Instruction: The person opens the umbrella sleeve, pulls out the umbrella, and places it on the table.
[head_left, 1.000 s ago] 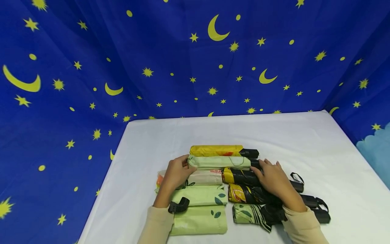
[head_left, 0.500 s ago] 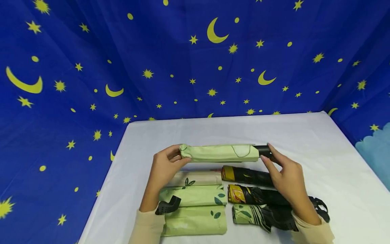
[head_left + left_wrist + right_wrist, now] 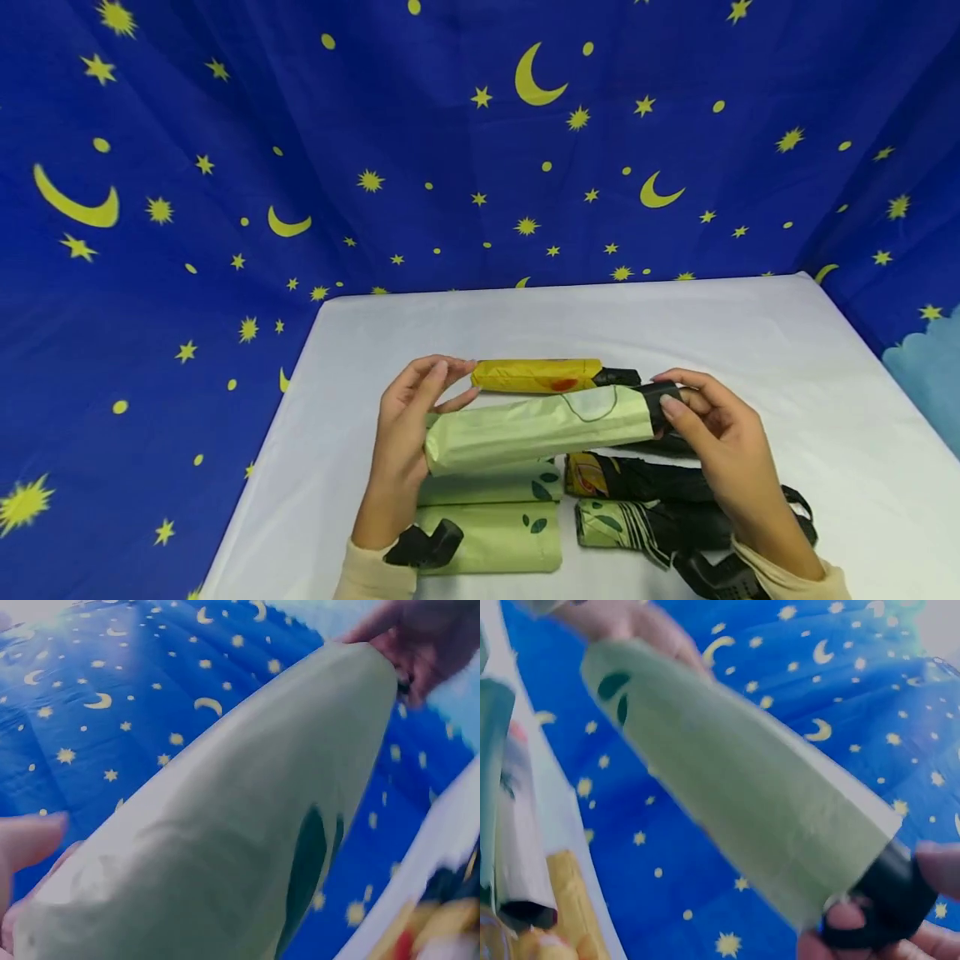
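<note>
Now tilting green-sleeved umbrella point(image 3: 536, 427) nearer; pinching black handle point(image 3: 657, 403) in right hand point(image 3: 724, 432), having loosened left hand point(image 3: 402, 418) opposite, apparently leaving grip one-sided.

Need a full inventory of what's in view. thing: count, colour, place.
Long fabric-covered umbrella: 1, light green, black-handled, held above table
Slim folded umbrella: 1, yellow, black-handled, behind it
Loose folded umbrellas: 3, black, two with yellow or green patterning, one mostly hidden, front right
Fabric covers: 3, two light green, one pale floral (right-wrist view), front left
Cloth-covered table: 1, white, underneath
Starry fabric curtain: 1, blue, yellow moons, behind
Wrist devices: 2, black, each wrist
Sleeves: 2, cream, forearms
Left hand: 1, bare, cover's end
Right hand: 1, bare, gripping handle
</note>
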Available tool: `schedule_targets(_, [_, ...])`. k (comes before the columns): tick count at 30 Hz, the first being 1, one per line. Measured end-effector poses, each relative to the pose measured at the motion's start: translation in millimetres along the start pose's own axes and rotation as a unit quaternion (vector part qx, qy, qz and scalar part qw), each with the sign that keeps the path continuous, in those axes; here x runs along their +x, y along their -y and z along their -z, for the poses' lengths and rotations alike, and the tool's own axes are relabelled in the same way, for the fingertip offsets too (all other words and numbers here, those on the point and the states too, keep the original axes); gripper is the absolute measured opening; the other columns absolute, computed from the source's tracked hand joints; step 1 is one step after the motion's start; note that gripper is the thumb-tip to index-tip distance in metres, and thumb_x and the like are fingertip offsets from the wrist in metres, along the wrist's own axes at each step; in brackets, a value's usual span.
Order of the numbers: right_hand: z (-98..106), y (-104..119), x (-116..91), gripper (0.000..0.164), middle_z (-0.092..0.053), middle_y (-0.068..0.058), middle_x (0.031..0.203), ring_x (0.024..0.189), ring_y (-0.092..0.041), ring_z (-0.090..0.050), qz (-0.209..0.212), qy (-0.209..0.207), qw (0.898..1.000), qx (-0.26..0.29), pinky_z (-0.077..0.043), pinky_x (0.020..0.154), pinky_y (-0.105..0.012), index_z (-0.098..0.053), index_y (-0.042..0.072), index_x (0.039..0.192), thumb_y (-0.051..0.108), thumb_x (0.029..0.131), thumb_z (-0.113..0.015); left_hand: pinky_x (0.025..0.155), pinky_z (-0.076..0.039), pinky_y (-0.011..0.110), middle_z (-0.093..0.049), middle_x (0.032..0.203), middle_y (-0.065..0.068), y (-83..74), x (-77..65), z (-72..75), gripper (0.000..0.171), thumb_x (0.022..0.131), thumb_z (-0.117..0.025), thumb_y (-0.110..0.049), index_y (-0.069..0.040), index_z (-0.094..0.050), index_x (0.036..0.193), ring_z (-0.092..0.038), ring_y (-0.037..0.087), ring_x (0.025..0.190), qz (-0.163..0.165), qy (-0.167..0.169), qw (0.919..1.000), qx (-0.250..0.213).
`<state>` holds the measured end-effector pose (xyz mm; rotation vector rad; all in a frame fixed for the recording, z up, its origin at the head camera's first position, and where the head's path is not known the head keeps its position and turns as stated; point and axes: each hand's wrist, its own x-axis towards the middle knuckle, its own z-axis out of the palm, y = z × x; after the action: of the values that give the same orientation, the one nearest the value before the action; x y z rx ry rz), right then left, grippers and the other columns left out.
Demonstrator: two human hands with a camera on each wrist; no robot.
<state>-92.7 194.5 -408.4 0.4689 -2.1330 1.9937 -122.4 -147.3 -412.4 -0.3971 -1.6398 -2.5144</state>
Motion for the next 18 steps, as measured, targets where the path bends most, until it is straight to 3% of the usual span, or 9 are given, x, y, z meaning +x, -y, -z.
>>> schedule_targets(2, [0, -1, -3, 0.027, -0.074, -0.012, 0.098, 0.080, -0.019, -0.069, -0.008, -0.018, 0.999, 0.049, -0.058, 0.072, -0.027, -0.055, -0.013, 0.130, -0.004, 0.104, -0.052, 0.099, -0.051, 0.054, -0.068, 0.115, 0.014, 0.0, 0.3, -3.9, 0.020, 0.109, -0.054, -0.017, -0.001, -0.066, 0.113, -0.063, 0.033, 0.121, -0.006, -0.013, 0.9997, -0.017])
schedule_targets(4, [-1, -1, -5, 0.027, -0.075, -0.013, 0.100, 0.081, -0.020, -0.071, -0.004, -0.032, 0.996, 0.088, -0.059, 0.073, -0.029, -0.053, -0.015, 0.129, -0.005, 0.105, -0.049, 0.103, -0.050, 0.053, -0.068, 0.116, 0.013, -1.1, 0.0, -4.7, 0.022, 0.109, -0.052, -0.018, -0.002, -0.067, 0.113, -0.062, 0.036, 0.122, -0.022, -0.005, 0.9997, -0.010])
schedule_targets(9, [-1, -4, -7, 0.026, -0.071, -0.020, 0.110, 0.082, -0.025, -0.073, 0.011, -0.070, 0.985, 0.160, -0.061, 0.068, -0.034, -0.053, -0.019, 0.128, -0.009, 0.105, -0.045, 0.101, -0.052, 0.040, -0.066, 0.125, 0.018, -3.4, -7.4, 0.3, 0.031, 0.110, -0.046, -0.013, 0.008, -0.061, 0.126, -0.061, 0.034, 0.123, -0.053, 0.080, 0.9942, 0.049])
schedule_targets(13, [2, -3, -7, 0.027, -0.069, -0.020, 0.112, 0.083, -0.025, -0.073, 0.008, -0.081, 0.982, 0.170, -0.062, 0.068, -0.033, -0.053, -0.019, 0.129, -0.007, 0.105, -0.046, 0.090, -0.056, 0.031, -0.061, 0.134, 0.023, -3.9, -15.1, 2.1, 0.042, 0.103, -0.057, -0.006, 0.007, -0.049, 0.143, -0.062, 0.029, 0.118, -0.037, 0.133, 0.9872, 0.080])
schedule_targets(16, [4, -2, -7, 0.028, -0.072, -0.016, 0.110, 0.089, -0.022, -0.073, -0.002, -0.065, 0.986, 0.152, -0.062, 0.071, -0.034, -0.051, -0.018, 0.130, -0.005, 0.106, -0.047, 0.084, -0.058, 0.031, -0.059, 0.136, 0.023, -5.9, -17.9, 1.2, 0.053, 0.097, -0.068, -0.003, 0.002, -0.048, 0.146, -0.063, 0.028, 0.112, -0.007, 0.129, 0.9869, 0.096])
schedule_targets(18, [5, -1, -8, 0.029, -0.073, -0.012, 0.108, 0.090, -0.021, -0.073, -0.013, -0.049, 0.990, 0.134, -0.062, 0.073, -0.035, -0.049, -0.017, 0.132, -0.005, 0.106, -0.046, 0.082, -0.059, 0.032, -0.062, 0.133, 0.021, -7.4, -18.6, 1.2, 0.051, 0.094, -0.072, -0.001, 0.002, -0.053, 0.141, -0.065, 0.027, 0.109, 0.009, 0.114, 0.9884, 0.100])
